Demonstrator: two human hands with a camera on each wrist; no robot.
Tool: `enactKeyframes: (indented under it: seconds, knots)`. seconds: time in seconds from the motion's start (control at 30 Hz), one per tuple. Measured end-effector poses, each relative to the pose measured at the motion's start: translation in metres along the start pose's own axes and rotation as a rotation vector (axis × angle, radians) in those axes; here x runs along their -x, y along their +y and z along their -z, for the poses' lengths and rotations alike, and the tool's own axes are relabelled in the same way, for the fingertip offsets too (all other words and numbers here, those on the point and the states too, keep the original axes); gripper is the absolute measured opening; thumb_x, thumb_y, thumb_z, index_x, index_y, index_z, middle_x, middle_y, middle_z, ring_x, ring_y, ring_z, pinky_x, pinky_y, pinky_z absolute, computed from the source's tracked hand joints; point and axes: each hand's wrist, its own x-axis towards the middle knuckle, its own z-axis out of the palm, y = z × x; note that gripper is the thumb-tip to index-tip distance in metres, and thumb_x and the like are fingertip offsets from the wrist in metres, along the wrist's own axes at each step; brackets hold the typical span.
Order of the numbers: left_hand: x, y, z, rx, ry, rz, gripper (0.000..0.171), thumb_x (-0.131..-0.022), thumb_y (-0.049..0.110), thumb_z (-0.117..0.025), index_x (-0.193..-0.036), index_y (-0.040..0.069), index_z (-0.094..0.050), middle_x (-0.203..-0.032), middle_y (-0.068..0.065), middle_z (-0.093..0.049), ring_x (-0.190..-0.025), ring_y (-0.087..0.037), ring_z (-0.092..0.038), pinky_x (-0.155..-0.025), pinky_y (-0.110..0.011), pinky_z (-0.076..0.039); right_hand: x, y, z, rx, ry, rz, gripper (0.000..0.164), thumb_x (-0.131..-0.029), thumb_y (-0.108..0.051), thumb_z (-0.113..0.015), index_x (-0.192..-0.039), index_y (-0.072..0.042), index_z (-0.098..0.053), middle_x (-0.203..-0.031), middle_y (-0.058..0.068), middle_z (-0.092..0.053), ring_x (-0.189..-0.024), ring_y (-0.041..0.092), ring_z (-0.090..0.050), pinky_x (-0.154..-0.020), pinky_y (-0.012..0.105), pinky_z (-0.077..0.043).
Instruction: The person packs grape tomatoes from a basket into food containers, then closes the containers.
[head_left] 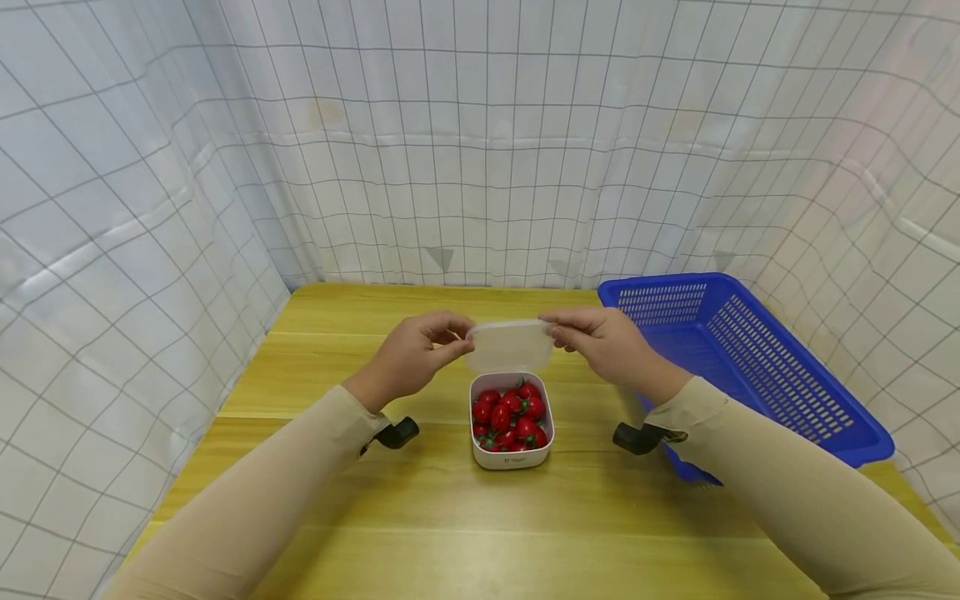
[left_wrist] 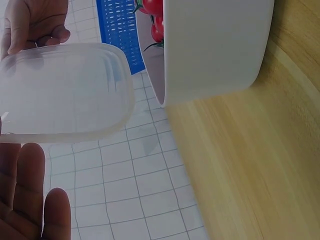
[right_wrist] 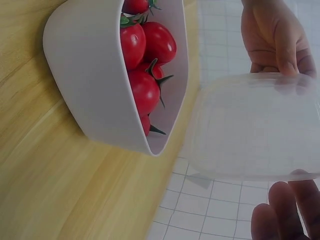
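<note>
A translucent plastic lid (head_left: 512, 345) is held up by its two sides, tilted, just behind and above a white food container (head_left: 513, 460). My left hand (head_left: 414, 352) pinches the lid's left edge between thumb and fingers. On the opposite edge, my right hand (head_left: 600, 343) pinches it the same way. Red cherry tomatoes (head_left: 501, 417) with green stems fill much of the container, which stands uncovered on the table. In the right wrist view the lid (right_wrist: 255, 127) is apart from the container's rim (right_wrist: 165, 137).
To the right is a blue plastic basket (head_left: 795, 367) with slotted walls, partly behind my right forearm. The wooden table (head_left: 420, 533) has a grid-patterned white curtain (head_left: 517, 167) along its back and sides.
</note>
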Motion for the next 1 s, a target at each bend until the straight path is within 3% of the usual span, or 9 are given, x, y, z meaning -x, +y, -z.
enactKeyframes:
  seconds: [0.23, 0.47, 0.67, 1.0]
  knots:
    - [0.003, 0.0, -0.001, -0.027, 0.005, -0.055, 0.013, -0.098, 0.017, -0.075, -0.111, 0.015, -0.078, -0.11, 0.0, -0.074, -0.099, -0.017, -0.074, -0.093, -0.043, -0.062, 0.004, -0.001, 0.001, 0.063, -0.021, 0.014, 0.025, -0.105, -0.013, -0.065, -0.126, -0.011, -0.078, -0.116, 0.009, -0.079, -0.09, 0.017, -0.068, -0.073, 0.026, -0.056]
    - [0.005, -0.001, -0.002, -0.086, -0.027, -0.112, 0.013, -0.098, 0.016, -0.076, -0.11, 0.014, -0.08, -0.107, 0.0, -0.076, -0.097, -0.013, -0.072, -0.089, -0.04, -0.061, 0.01, 0.003, 0.0, 0.148, -0.064, 0.017, 0.023, -0.103, -0.014, -0.069, -0.124, -0.014, -0.079, -0.12, 0.005, -0.078, -0.097, 0.016, -0.071, -0.078, 0.028, -0.059]
    - [0.008, -0.003, -0.004, -0.176, -0.045, -0.169, 0.014, -0.097, 0.017, -0.077, -0.11, 0.015, -0.08, -0.107, 0.003, -0.076, -0.098, -0.013, -0.071, -0.09, -0.04, -0.061, 0.014, 0.003, 0.0, 0.138, -0.121, 0.041, 0.025, -0.102, -0.013, -0.07, -0.125, -0.014, -0.079, -0.122, 0.004, -0.078, -0.106, 0.019, -0.073, -0.084, 0.03, -0.061]
    - [0.013, -0.006, -0.009, -0.233, -0.086, -0.168, 0.015, -0.097, 0.017, -0.077, -0.112, 0.014, -0.08, -0.111, 0.001, -0.076, -0.1, -0.013, -0.072, -0.089, -0.04, -0.062, 0.017, 0.005, -0.002, 0.164, -0.19, 0.026, 0.025, -0.101, -0.012, -0.071, -0.125, -0.011, -0.079, -0.127, 0.006, -0.077, -0.11, 0.022, -0.074, -0.087, 0.031, -0.062]
